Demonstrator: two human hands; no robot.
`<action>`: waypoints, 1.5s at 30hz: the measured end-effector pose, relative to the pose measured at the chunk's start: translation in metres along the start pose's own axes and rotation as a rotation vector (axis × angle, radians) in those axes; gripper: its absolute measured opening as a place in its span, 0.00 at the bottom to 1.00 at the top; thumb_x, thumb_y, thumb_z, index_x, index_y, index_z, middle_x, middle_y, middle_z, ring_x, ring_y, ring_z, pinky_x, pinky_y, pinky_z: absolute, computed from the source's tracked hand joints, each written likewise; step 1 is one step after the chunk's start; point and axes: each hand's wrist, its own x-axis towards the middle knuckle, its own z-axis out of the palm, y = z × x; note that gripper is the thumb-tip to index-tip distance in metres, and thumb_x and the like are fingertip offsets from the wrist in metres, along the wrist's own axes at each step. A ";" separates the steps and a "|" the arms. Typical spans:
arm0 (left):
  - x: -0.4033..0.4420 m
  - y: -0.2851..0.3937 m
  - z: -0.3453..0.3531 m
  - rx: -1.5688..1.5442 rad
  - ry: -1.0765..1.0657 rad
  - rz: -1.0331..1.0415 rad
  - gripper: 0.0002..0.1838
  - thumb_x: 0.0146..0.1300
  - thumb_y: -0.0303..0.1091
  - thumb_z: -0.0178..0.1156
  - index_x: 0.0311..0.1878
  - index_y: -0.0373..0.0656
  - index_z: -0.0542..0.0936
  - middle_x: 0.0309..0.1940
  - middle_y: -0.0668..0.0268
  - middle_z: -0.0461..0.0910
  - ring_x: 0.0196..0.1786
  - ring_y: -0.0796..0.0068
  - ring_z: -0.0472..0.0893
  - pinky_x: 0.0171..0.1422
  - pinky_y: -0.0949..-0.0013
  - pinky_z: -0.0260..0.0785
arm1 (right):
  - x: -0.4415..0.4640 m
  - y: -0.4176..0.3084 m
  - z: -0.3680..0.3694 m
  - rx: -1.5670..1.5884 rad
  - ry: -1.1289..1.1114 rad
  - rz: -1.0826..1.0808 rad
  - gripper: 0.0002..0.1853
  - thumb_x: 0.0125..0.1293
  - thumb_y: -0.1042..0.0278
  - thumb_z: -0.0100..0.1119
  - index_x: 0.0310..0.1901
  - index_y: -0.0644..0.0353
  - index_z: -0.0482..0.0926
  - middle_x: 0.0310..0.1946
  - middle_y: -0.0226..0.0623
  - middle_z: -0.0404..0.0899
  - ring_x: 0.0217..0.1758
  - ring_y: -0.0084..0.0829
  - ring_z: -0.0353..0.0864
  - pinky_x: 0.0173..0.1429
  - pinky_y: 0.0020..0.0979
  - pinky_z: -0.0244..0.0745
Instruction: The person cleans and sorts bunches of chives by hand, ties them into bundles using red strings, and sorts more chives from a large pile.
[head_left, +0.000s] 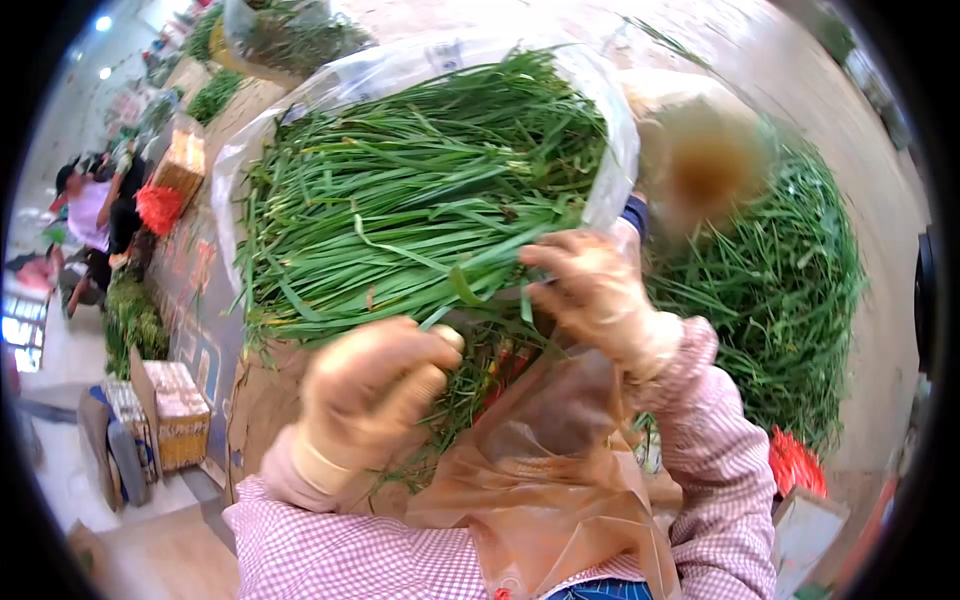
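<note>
A large pile of garlic chives (420, 200) lies in front of me inside a clear plastic bag (620, 140), the leaves mostly running sideways. My left hand (375, 390), in a thin pale glove, is curled into a pinch at the pile's near edge. Motion blurs it, and what it may hold is unclear. My right hand (595, 290), gloved too, is bent at the pile's near right corner, with a chive leaf at its fingertips. Loose leaves hang below and between the hands, above a brown plastic apron (550, 450) on my lap.
Another big heap of chives (780, 290) lies to the right, partly behind a blurred brownish shape (700, 160). Red plastic strands (795, 462) lie at lower right. Stacked boxes (175, 415) stand at left. Farther back, a person (95, 210) is near red strands (158, 208).
</note>
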 end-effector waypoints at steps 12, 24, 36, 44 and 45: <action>0.049 0.024 0.108 -0.349 -0.526 -0.063 0.17 0.58 0.27 0.62 0.50 0.30 0.78 0.43 0.56 0.83 0.47 0.68 0.82 0.54 0.69 0.72 | -0.201 0.048 0.026 0.313 0.540 1.046 0.17 0.65 0.62 0.55 0.52 0.61 0.77 0.48 0.46 0.79 0.54 0.42 0.77 0.61 0.37 0.69; 0.150 0.011 0.334 0.238 -0.907 0.023 0.26 0.58 0.45 0.62 0.59 0.45 0.75 0.49 0.57 0.81 0.50 0.59 0.81 0.55 0.62 0.71 | -0.419 0.115 0.073 0.022 0.928 1.810 0.17 0.58 0.60 0.56 0.45 0.62 0.78 0.41 0.48 0.81 0.45 0.47 0.80 0.52 0.37 0.73; -0.040 -0.050 0.437 0.853 -1.439 0.078 0.21 0.65 0.43 0.50 0.56 0.46 0.78 0.57 0.55 0.77 0.61 0.61 0.75 0.64 0.63 0.67 | -0.359 0.038 0.080 0.302 0.216 2.086 0.39 0.54 0.56 0.61 0.67 0.55 0.60 0.66 0.51 0.60 0.67 0.51 0.62 0.69 0.43 0.61; 0.113 -0.016 0.427 0.615 -0.874 -0.079 0.22 0.59 0.43 0.54 0.54 0.43 0.79 0.55 0.52 0.77 0.59 0.56 0.76 0.62 0.61 0.69 | -0.393 0.096 0.011 -0.578 1.110 1.516 0.25 0.53 0.58 0.59 0.52 0.60 0.73 0.47 0.52 0.75 0.51 0.53 0.73 0.57 0.47 0.68; 0.133 0.002 0.426 0.496 -0.670 -0.219 0.23 0.59 0.44 0.55 0.55 0.43 0.78 0.56 0.52 0.76 0.60 0.56 0.75 0.63 0.61 0.67 | -0.412 0.096 0.002 -0.614 1.124 1.655 0.28 0.53 0.55 0.60 0.54 0.62 0.71 0.50 0.54 0.74 0.53 0.54 0.72 0.59 0.48 0.67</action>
